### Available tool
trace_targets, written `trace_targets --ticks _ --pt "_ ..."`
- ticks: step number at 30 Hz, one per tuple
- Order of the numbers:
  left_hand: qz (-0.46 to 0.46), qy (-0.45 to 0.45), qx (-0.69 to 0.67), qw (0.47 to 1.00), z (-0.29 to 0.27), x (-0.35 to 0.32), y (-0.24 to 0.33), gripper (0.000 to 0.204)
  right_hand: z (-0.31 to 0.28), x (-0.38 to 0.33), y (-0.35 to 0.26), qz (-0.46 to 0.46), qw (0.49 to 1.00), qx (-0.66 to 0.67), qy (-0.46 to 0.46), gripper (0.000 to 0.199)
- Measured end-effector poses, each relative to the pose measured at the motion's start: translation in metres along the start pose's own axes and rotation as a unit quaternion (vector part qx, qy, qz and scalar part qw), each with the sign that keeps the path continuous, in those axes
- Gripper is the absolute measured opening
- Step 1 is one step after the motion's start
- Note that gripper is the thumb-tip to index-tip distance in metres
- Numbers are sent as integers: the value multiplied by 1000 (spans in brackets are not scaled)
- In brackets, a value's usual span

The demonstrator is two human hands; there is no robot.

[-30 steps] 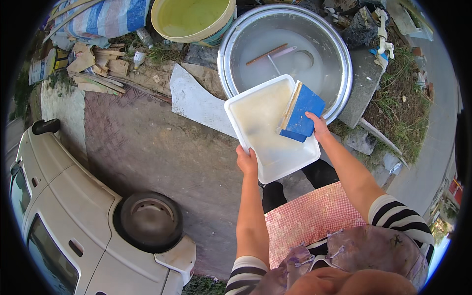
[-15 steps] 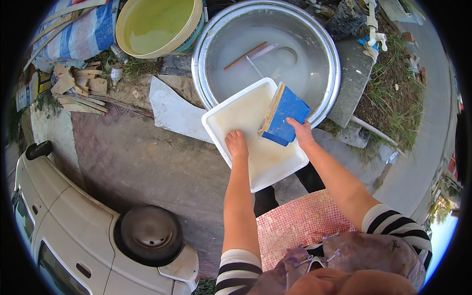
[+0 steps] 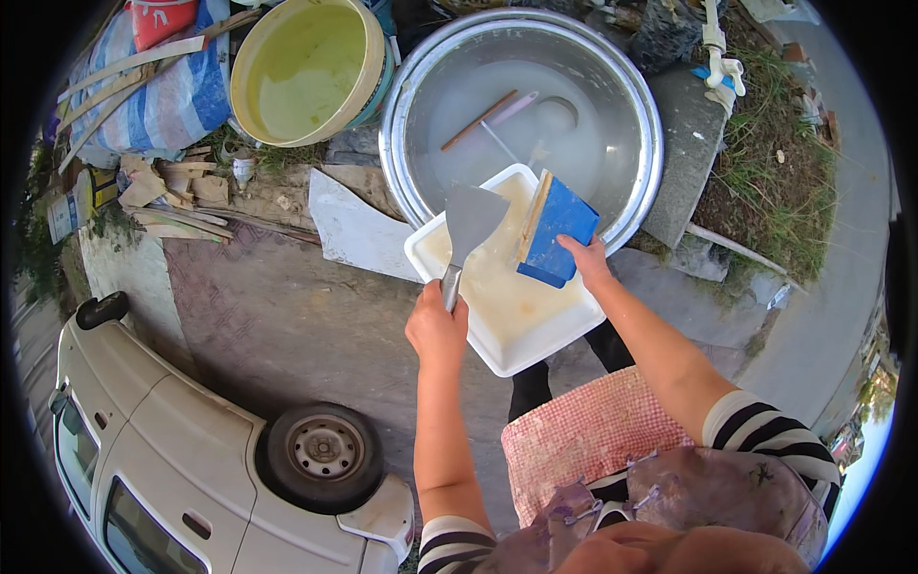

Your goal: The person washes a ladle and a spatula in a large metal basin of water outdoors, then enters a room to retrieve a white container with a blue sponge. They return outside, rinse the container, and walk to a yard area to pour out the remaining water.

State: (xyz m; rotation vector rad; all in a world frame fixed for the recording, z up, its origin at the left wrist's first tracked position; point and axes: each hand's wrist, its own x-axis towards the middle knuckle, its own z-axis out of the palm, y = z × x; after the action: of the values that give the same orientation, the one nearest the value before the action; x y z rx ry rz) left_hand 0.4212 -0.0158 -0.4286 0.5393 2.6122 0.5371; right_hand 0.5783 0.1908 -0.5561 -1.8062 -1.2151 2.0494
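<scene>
My left hand is closed around the handle of a putty knife, its wide grey metal blade pointing up and away from me. In my right hand is a blue, blade-shaped scraper with a crusted tan edge, gripped near its right side. Both tools are over a white rectangular tray that holds shallow, cloudy beige liquid. The tray's far end overlaps the rim of a big round metal basin. Milky water fills the basin's bottom, where a brown stick and a pale-handled tool lie.
A cream bucket of greenish water stands beyond the basin on the left, near a striped sack and wood scraps. A white board lies beside the basin. A parked car is at left, a tap at far right.
My left hand, earlier inside the tray with no putty knife visible, has come up and left holding one. The blue scraper has turned slightly in my right hand. The view has shifted a little.
</scene>
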Motion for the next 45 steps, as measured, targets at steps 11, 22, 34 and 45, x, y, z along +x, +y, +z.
trace_targets --ticks 11,22,34,45 --pt "48 87 -255 962 109 129 -10 57 0 15 -4 -6 1000 -8 5 36" --pt "-329 124 -306 885 153 -55 -60 55 -5 22 -11 -16 1000 -4 26 41" --pt "-270 73 -353 893 177 -80 -64 20 -71 45 -112 43 989 133 -40 61" --pt "-329 96 -427 837 175 -125 -67 18 -98 159 -138 33 999 23 11 52"
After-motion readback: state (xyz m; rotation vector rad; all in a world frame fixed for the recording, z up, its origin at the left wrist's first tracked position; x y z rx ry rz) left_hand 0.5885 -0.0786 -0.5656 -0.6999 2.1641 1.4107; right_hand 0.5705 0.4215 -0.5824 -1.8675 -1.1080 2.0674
